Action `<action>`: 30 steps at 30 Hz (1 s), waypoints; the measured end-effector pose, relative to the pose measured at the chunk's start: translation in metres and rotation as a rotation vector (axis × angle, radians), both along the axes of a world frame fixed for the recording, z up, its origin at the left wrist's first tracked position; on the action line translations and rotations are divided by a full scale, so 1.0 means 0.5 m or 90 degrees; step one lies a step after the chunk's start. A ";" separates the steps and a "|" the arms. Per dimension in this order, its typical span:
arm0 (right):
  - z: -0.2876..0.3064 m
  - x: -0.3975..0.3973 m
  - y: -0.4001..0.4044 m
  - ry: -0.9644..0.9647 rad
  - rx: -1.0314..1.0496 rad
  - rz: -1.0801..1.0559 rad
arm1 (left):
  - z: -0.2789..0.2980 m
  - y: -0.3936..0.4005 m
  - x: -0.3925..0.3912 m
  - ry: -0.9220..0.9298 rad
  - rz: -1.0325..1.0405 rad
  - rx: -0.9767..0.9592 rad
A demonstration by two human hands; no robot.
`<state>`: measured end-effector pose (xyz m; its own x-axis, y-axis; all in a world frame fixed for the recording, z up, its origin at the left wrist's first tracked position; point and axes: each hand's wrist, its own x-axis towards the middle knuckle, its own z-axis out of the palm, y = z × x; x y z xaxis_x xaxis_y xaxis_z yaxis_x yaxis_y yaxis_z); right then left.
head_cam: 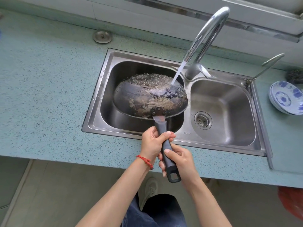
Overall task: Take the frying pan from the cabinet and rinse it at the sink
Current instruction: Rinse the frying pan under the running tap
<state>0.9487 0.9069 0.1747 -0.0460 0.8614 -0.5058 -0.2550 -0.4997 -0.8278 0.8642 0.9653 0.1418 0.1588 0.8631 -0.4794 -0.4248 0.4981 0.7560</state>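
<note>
The dark frying pan (150, 95) hangs upside down over the left basin of the steel double sink (180, 136), its stained underside facing up. Water runs from the chrome faucet (208, 33) onto the pan's far right edge. My left hand (153, 142) grips the upper part of the black handle (168, 158). My right hand (179, 161) holds the handle lower down, near its hanging loop.
The right basin has a drain strainer (203, 120). Stacked blue-and-white bowls (286, 97) sit on the speckled teal counter (49, 89) at the right, with a steel scourer (294, 76) behind them. A small second tap (265, 66) stands at the sink's right corner.
</note>
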 end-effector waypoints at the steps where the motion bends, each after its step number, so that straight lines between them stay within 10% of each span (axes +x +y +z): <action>1: -0.002 0.000 -0.001 0.011 0.000 -0.003 | 0.002 -0.001 0.000 0.007 -0.001 0.005; 13: -0.002 -0.004 -0.009 0.066 -0.012 -0.012 | 0.000 -0.004 -0.005 0.059 -0.012 0.037; 30: 0.026 -0.019 -0.003 -0.250 -0.022 -0.003 | -0.005 -0.009 0.002 -0.203 -0.014 -0.071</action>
<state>0.9395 0.9053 0.1876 0.1606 0.8433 -0.5128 0.0749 -0.5285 -0.8456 0.8652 0.9609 0.1392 0.3333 0.8032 -0.4938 -0.6196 0.5813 0.5274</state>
